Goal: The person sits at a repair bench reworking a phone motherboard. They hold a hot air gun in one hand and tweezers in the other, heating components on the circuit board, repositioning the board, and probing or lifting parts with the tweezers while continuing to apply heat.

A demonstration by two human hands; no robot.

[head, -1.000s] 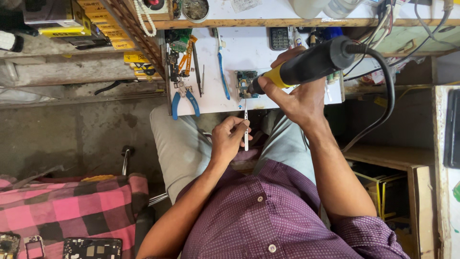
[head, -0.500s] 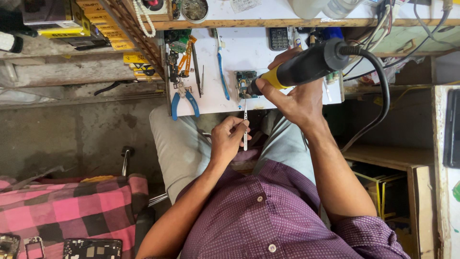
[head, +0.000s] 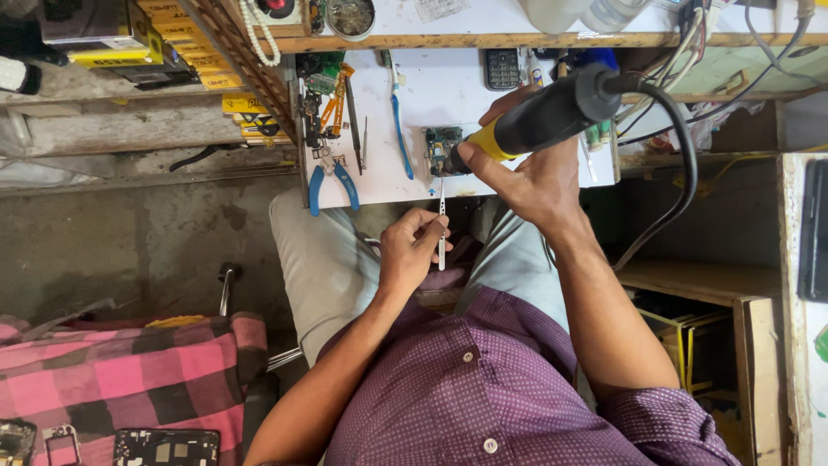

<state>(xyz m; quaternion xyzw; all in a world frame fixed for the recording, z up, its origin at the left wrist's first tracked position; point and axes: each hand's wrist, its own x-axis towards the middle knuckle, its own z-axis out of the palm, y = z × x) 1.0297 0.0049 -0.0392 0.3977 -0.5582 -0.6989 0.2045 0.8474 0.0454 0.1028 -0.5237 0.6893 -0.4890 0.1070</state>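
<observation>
Circuit board (head: 442, 147), small and green, lies on the white counter (head: 448, 99) just above the centre of the frame, under the nozzle of a hot-air gun. The right hand (head: 539, 177) is wrapped tight around that hot-air gun (head: 539, 116), a black-bodied tool with a yellow collar, its tip angled down and left onto the board. A thick black cable (head: 681, 164) loops from the gun's rear end down the right side of the frame. The left hand (head: 412, 250), at frame centre over the person's lap, pinches a pair of slim metal tweezers (head: 442, 220) between thumb and fingers; the tweezers stand upright with their points reaching the board's lower edge. Left of the board on the counter lie blue-handled pliers (head: 332, 177), a blue-handled tool (head: 400, 129), an orange-handled cutter (head: 336, 99) and thin dark probes. A dark keypad phone (head: 502, 69) rests toward the counter's upper edge, below a wooden shelf (head: 517, 39) that runs across the top of the frame. A pink-and-black checked cloth (head: 112, 371) fills the lower left, with dismantled phone frames (head: 164, 447) at the bottom edge. The person wears a purple dotted shirt (head: 483, 380) and grey trousers.
</observation>
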